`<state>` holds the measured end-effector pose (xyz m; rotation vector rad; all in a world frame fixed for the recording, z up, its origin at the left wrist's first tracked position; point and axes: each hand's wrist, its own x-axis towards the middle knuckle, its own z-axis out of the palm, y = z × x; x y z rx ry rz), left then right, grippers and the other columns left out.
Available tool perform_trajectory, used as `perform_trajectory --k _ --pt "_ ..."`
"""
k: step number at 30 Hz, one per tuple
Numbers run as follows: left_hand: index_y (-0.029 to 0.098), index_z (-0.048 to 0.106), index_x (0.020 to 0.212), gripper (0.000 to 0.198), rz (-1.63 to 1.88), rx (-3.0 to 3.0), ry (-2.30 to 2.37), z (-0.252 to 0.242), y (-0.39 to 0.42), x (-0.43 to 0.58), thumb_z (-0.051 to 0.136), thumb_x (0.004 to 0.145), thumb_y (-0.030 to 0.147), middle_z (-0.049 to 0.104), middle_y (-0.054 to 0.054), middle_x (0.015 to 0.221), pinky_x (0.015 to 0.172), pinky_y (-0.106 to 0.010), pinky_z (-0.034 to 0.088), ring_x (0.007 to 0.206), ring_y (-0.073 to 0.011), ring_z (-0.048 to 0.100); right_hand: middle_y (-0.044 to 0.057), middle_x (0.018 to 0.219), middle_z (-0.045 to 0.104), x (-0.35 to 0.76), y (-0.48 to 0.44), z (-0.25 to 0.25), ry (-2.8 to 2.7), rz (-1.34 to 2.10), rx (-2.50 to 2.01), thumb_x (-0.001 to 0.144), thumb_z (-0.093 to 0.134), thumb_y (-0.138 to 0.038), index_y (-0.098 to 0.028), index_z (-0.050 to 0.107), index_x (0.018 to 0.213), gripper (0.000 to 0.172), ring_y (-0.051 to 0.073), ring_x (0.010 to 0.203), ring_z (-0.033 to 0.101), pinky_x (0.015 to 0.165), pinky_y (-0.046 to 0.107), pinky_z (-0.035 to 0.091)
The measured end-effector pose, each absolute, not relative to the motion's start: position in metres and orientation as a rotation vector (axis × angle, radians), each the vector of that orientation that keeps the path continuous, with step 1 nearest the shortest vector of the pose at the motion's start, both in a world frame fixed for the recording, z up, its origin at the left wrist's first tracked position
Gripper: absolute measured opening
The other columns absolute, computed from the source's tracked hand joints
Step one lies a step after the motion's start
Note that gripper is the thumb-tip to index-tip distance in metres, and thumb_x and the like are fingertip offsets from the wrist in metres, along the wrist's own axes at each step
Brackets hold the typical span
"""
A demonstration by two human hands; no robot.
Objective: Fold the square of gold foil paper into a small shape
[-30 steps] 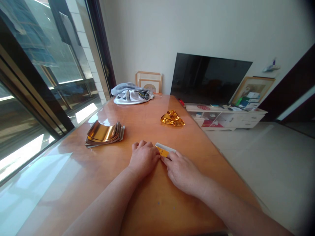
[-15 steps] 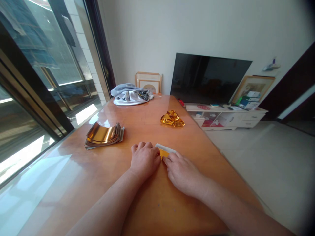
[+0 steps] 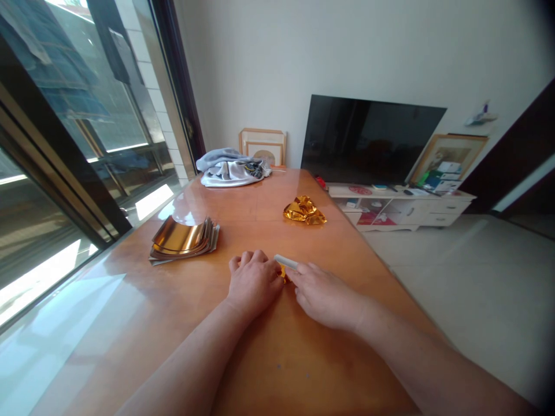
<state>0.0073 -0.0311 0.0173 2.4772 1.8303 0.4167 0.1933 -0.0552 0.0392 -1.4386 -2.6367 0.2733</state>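
Observation:
Between my two hands lies a small gold foil sheet (image 3: pixel 284 273) with a pale grey strip along its far edge, low over the wooden table (image 3: pixel 347 364). My left hand (image 3: pixel 255 281) has its fingers curled on the sheet's left end. My right hand (image 3: pixel 321 293) pinches the right end, fingertips near those of my left hand. Both hands cover much of the sheet. A stack of gold sheets (image 3: pixel 182 238) with curled edges rests to the left. Beyond my hands is a crumpled piece of shiny gold foil (image 3: pixel 304 210).
Grey cloth (image 3: pixel 232 167) is bunched at the table's far end, before framed pictures (image 3: pixel 262 144) by the wall. A large black television (image 3: pixel 368 138) stands on a white cabinet (image 3: pixel 416 211) at the right. A window (image 3: pixel 108 104) runs along the left.
My right hand has moved slightly left, closer to my left hand. Less of the gold surface shows between them, and the visible grey strip is shorter.

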Motion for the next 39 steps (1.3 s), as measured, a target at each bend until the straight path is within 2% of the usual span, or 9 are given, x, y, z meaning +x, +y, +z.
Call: perform_trajectory --k 5,10,14,18,20,23,32,36,39 --pt "0.032 0.072 0.092 0.026 0.443 2.478 1.842 0.016 -0.031 0.006 0.05 0.09 0.046 0.06 -0.007 0.102 0.094 -0.048 0.027 0.104 -0.0288 0.048 0.012 0.122 0.065 0.186 -0.049 0.042 -2.692 0.233 -1.495 0.095 0.04 -0.021 -0.021 0.068 0.121 0.038 0.026 0.103 0.059 0.093 0.038 0.046" --pt "0.032 0.071 0.094 0.028 0.444 2.479 1.861 0.019 -0.032 0.006 0.05 0.09 0.048 0.06 -0.007 0.102 0.096 -0.048 0.026 0.105 -0.029 0.049 0.013 0.125 0.062 0.185 -0.049 0.04 -2.694 0.167 -1.487 0.094 0.04 -0.02 -0.021 0.068 0.12 0.038 0.027 0.105 0.057 0.093 0.039 0.045" --pt "0.029 0.069 0.102 0.03 0.462 2.444 1.915 0.023 -0.033 0.007 0.053 0.088 0.051 0.06 -0.008 0.104 0.097 -0.048 0.027 0.107 -0.0298 0.048 0.012 0.117 0.065 0.187 -0.049 0.039 -2.698 0.161 -1.499 0.095 0.04 -0.022 -0.021 0.07 0.113 0.036 0.027 0.099 0.057 0.087 0.039 0.046" --pt "0.03 0.071 0.093 0.021 0.494 2.499 1.837 0.025 -0.035 0.006 0.056 0.089 0.044 0.061 -0.005 0.104 0.102 -0.049 0.024 0.107 -0.0279 0.048 0.012 0.124 0.063 0.19 -0.047 0.037 -2.688 0.17 -1.457 0.095 0.039 -0.022 -0.022 0.068 0.121 0.039 0.027 0.103 0.057 0.091 0.039 0.046" --pt "0.03 0.072 0.084 0.021 0.496 2.52 1.791 0.025 -0.037 0.005 0.055 0.09 0.042 0.062 -0.004 0.102 0.104 -0.05 0.022 0.108 -0.0273 0.048 0.012 0.132 0.06 0.191 -0.047 0.035 -2.68 0.175 -1.424 0.094 0.04 -0.02 -0.021 0.064 0.13 0.043 0.027 0.109 0.056 0.096 0.039 0.044" --pt "0.031 0.073 0.08 0.024 0.492 2.515 1.787 0.024 -0.038 0.004 0.055 0.091 0.043 0.062 -0.003 0.1 0.105 -0.052 0.02 0.107 -0.0273 0.047 0.012 0.138 0.057 0.193 -0.047 0.033 -2.673 0.191 -1.403 0.092 0.043 -0.017 -0.021 0.06 0.136 0.048 0.028 0.115 0.054 0.101 0.039 0.042" --pt "0.041 0.075 0.098 0.025 0.435 2.5 1.826 0.023 -0.032 0.001 0.055 0.089 0.053 0.062 -0.003 0.103 0.106 -0.057 0.02 0.107 -0.0294 0.048 0.011 0.135 0.059 0.193 -0.047 0.032 -2.666 0.21 -1.424 0.089 0.043 -0.015 -0.021 0.063 0.131 0.047 0.028 0.112 0.055 0.099 0.04 0.043" --pt "0.042 0.071 0.112 0.035 0.417 2.498 1.833 0.022 -0.028 -0.001 0.055 0.087 0.059 0.062 -0.005 0.105 0.107 -0.058 0.019 0.109 -0.0309 0.049 0.012 0.131 0.06 0.193 -0.047 0.032 -2.67 0.193 -1.432 0.089 0.043 -0.017 -0.02 0.067 0.125 0.043 0.028 0.108 0.055 0.095 0.039 0.044" --pt "0.039 0.07 0.115 0.041 0.427 2.503 1.838 0.021 -0.027 -0.003 0.055 0.085 0.063 0.062 -0.006 0.106 0.108 -0.057 0.019 0.111 -0.0318 0.049 0.011 0.125 0.062 0.193 -0.047 0.033 -2.674 0.187 -1.44 0.09 0.043 -0.019 -0.021 0.068 0.119 0.039 0.027 0.104 0.055 0.091 0.038 0.044"
